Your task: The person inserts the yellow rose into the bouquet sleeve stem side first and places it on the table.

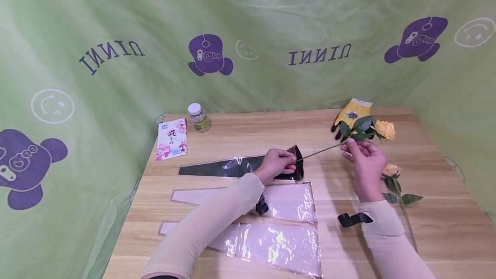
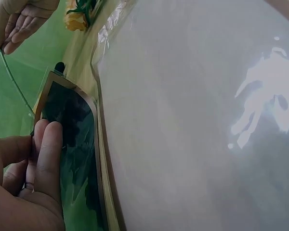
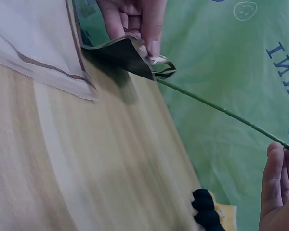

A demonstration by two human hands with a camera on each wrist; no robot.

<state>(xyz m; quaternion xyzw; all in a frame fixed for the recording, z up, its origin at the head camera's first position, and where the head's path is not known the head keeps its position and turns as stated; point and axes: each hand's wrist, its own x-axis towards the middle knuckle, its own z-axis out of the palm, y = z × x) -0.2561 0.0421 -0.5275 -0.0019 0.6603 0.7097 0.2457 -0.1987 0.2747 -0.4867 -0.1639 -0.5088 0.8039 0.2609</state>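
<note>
My left hand (image 1: 276, 165) pinches the wide mouth of a black flower sleeve (image 1: 218, 168), which lies lengthwise on the table with its narrow end to the left. An artificial yellow rose (image 1: 385, 129) is in my right hand (image 1: 368, 169), the stem pinched just below the leaves. Its thin green stem (image 3: 219, 110) slants down to the left, and the lower end is hidden at the sleeve's mouth. In the left wrist view, the left thumb and fingers grip the sleeve's edge (image 2: 70, 83) beside the stem.
Two pale pink clear-edged sleeves (image 1: 288, 203) lie nearer me. A second yellow rose (image 1: 393, 184) rests at the right, by my right forearm. Along the back stand a white-capped jar (image 1: 199, 117), a floral packet (image 1: 172, 139) and a yellow-black glove (image 1: 353, 113). Green curtain (image 1: 263, 7) surrounds the table.
</note>
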